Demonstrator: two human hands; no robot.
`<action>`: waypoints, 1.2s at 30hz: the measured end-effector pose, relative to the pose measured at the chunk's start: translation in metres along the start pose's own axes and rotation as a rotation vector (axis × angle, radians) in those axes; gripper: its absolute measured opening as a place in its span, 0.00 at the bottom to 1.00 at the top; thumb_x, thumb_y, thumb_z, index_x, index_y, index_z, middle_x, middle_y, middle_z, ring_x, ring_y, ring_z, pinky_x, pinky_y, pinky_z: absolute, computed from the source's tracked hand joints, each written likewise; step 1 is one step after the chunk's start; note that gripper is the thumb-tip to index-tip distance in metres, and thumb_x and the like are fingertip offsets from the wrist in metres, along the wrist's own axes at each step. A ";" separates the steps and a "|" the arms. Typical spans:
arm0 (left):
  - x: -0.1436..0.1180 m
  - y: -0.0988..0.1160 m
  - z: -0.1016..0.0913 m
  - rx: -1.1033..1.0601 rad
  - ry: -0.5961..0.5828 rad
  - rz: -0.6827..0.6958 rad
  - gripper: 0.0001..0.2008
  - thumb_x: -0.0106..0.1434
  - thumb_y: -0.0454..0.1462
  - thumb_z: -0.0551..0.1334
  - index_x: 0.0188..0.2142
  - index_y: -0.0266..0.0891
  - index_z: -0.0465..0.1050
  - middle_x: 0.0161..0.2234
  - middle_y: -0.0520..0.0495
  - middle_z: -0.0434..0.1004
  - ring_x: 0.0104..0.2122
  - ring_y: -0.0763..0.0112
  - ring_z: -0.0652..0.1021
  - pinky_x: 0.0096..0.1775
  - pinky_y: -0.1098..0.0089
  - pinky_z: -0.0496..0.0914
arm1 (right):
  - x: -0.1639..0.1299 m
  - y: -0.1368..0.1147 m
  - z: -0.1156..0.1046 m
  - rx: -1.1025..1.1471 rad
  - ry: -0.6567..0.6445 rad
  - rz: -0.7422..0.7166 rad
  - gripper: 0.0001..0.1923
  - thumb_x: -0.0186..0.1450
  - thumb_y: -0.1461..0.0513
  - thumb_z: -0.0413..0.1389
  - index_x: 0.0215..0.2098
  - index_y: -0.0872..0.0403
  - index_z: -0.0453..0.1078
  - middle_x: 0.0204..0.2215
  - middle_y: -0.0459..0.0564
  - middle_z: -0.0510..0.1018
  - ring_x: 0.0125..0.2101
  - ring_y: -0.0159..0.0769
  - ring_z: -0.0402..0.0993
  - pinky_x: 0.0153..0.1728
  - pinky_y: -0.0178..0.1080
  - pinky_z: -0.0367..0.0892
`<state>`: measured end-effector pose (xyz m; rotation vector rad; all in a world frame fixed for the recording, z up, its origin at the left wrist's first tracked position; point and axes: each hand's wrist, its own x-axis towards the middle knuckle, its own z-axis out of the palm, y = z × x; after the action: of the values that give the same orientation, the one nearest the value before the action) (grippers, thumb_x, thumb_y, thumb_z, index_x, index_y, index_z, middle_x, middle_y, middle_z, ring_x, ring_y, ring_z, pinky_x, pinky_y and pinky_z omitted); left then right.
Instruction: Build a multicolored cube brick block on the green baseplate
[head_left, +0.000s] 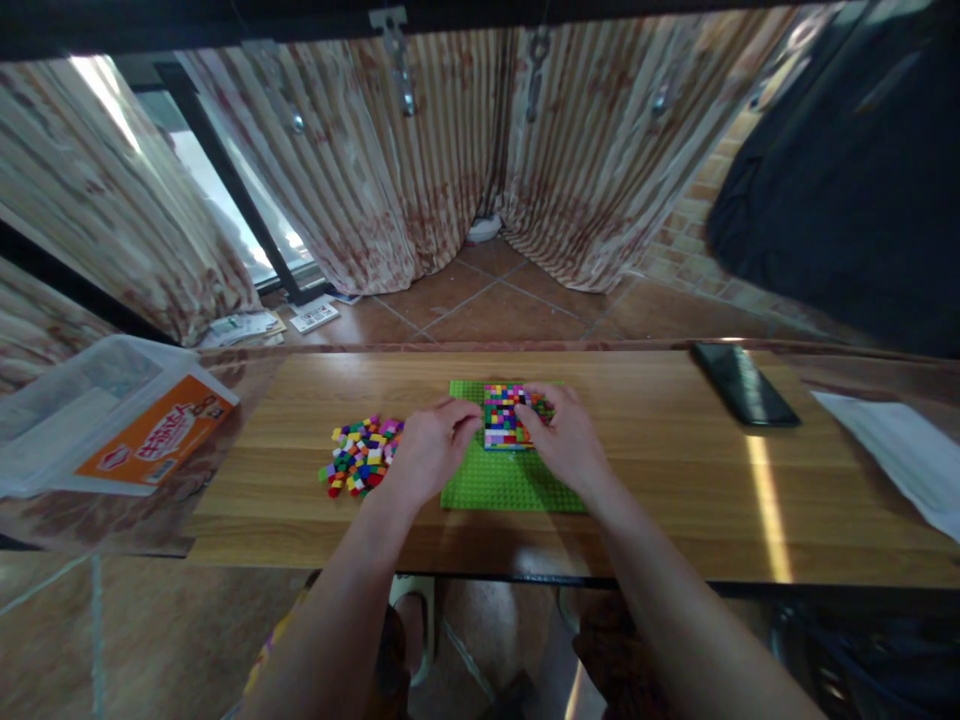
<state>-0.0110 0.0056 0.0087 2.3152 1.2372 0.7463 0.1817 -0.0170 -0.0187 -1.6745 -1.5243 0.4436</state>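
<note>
A green studded baseplate [480, 485] lies on the wooden table, with a square block of many-coloured toy bricks [501, 420] on its upper part. Just left of the block is my left hand [439, 440], thumb and fingertips pinched together; anything between them is too small to make out. My right hand [566, 430] reaches over the block's right side. Its thumb and fingers curve in at the bricks, near a small dark spot, and hide part of the block. Beside my left hand lies a pile of loose coloured bricks [364, 455], partly covered by that hand.
A clear plastic bin [97, 400] with an orange label stands left of the table [645, 500]. A black phone [742, 385] lies at the right, and white paper [892, 450] is beyond it. Striped curtains [427, 160] hang behind.
</note>
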 end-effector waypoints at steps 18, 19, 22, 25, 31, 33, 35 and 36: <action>0.003 0.010 0.020 0.019 -0.002 0.026 0.07 0.66 0.36 0.58 0.39 0.42 0.76 0.37 0.49 0.78 0.36 0.70 0.77 0.40 0.70 0.70 | 0.001 0.001 0.001 -0.016 -0.004 -0.031 0.17 0.63 0.57 0.53 0.47 0.55 0.72 0.43 0.57 0.75 0.45 0.44 0.70 0.49 0.47 0.65; 0.003 0.011 0.020 0.027 0.000 0.020 0.07 0.65 0.36 0.58 0.39 0.42 0.75 0.37 0.49 0.77 0.36 0.70 0.77 0.40 0.70 0.70 | 0.001 0.001 0.001 -0.018 -0.003 -0.030 0.17 0.63 0.57 0.53 0.47 0.55 0.72 0.43 0.57 0.75 0.45 0.44 0.70 0.49 0.47 0.65; 0.004 0.013 0.021 0.063 -0.005 0.011 0.06 0.65 0.35 0.58 0.38 0.42 0.74 0.36 0.50 0.77 0.36 0.70 0.77 0.40 0.70 0.70 | 0.000 0.001 0.000 -0.023 -0.004 -0.034 0.17 0.63 0.56 0.53 0.47 0.55 0.72 0.43 0.57 0.75 0.45 0.44 0.70 0.49 0.48 0.65; 0.004 0.014 0.022 0.117 -0.011 0.018 0.06 0.65 0.35 0.58 0.37 0.42 0.74 0.36 0.50 0.78 0.35 0.69 0.77 0.38 0.69 0.69 | 0.000 0.000 0.000 -0.023 -0.010 -0.040 0.17 0.63 0.56 0.52 0.47 0.56 0.72 0.43 0.57 0.75 0.45 0.44 0.70 0.49 0.47 0.65; 0.002 0.015 0.026 0.177 0.015 0.028 0.05 0.65 0.34 0.59 0.37 0.42 0.74 0.36 0.50 0.79 0.37 0.67 0.77 0.39 0.68 0.69 | 0.000 0.000 0.000 -0.026 0.002 -0.038 0.16 0.63 0.56 0.53 0.46 0.54 0.73 0.42 0.56 0.75 0.44 0.44 0.70 0.49 0.48 0.65; 0.002 0.016 0.028 0.184 0.027 0.022 0.05 0.64 0.34 0.59 0.37 0.42 0.74 0.35 0.49 0.79 0.36 0.67 0.77 0.39 0.68 0.69 | 0.001 0.001 0.001 -0.024 0.006 -0.046 0.17 0.63 0.56 0.53 0.46 0.55 0.73 0.42 0.56 0.75 0.44 0.44 0.70 0.49 0.48 0.65; 0.002 0.017 0.028 0.193 0.033 0.015 0.05 0.64 0.33 0.58 0.36 0.42 0.74 0.35 0.49 0.79 0.35 0.67 0.77 0.39 0.68 0.69 | 0.001 0.003 0.001 -0.023 0.008 -0.054 0.17 0.63 0.56 0.53 0.46 0.55 0.73 0.41 0.57 0.75 0.44 0.44 0.70 0.49 0.48 0.65; 0.002 0.017 0.028 0.197 0.035 0.010 0.05 0.64 0.33 0.58 0.36 0.41 0.74 0.35 0.49 0.79 0.35 0.67 0.77 0.39 0.68 0.69 | 0.001 0.003 0.002 -0.021 0.009 -0.056 0.17 0.63 0.56 0.53 0.46 0.55 0.73 0.41 0.56 0.75 0.44 0.44 0.70 0.49 0.48 0.65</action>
<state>0.0186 -0.0044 -0.0026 2.4763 1.3707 0.6983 0.1827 -0.0155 -0.0217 -1.6434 -1.5706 0.3907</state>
